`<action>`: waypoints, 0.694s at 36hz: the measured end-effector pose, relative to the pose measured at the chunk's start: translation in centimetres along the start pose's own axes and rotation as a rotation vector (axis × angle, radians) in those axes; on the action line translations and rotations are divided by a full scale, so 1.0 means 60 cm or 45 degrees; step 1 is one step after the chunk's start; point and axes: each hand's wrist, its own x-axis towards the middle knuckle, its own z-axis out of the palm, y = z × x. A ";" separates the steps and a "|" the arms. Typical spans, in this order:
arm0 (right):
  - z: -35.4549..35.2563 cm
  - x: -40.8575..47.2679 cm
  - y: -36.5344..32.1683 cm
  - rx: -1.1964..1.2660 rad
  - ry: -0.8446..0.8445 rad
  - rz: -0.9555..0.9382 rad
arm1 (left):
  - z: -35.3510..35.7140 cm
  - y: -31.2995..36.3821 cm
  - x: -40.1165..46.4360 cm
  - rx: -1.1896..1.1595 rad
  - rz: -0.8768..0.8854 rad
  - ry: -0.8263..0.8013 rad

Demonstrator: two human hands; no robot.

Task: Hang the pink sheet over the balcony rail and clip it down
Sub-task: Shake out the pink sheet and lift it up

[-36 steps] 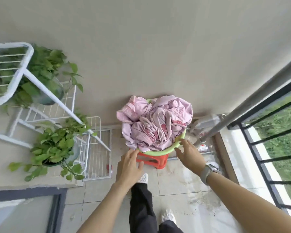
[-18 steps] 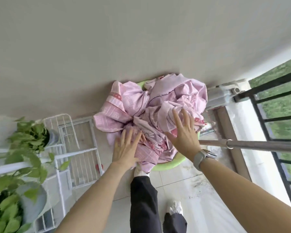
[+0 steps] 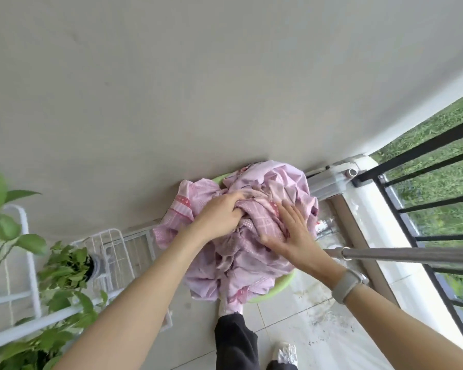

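Observation:
The pink sheet (image 3: 254, 260) lies crumpled in a heap in a green basin (image 3: 281, 287) against the wall. My left hand (image 3: 219, 214) digs into the top of the heap, its fingers curled into the cloth. My right hand (image 3: 289, 233) lies flat on the sheet with straight fingers, a watch on its wrist. A grey metal rail (image 3: 412, 256) runs in from the right, just beside my right wrist. The black balcony railing (image 3: 422, 206) stands at the far right. No clips show.
A white wire rack (image 3: 123, 252) with potted green plants (image 3: 64, 268) fills the left side. A beige wall is behind the basin. A white ledge (image 3: 366, 209) runs under the railing. My legs and shoes stand on the tiled floor (image 3: 292, 316) below.
I have leaned closer to the basin. My left hand has moved up onto the heap and curled into the cloth. My right hand has slid lower on the sheet, staying flat.

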 end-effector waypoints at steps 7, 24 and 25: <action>-0.163 -0.028 -0.122 0.025 0.217 -0.061 | -0.115 0.183 -0.018 -0.046 0.177 0.164; -0.678 -0.291 -0.615 0.412 1.135 -1.088 | -0.518 0.751 -0.290 -0.209 1.058 1.017; -0.695 -0.315 -0.641 0.532 1.173 -1.165 | -0.533 0.777 -0.323 -0.297 1.132 1.022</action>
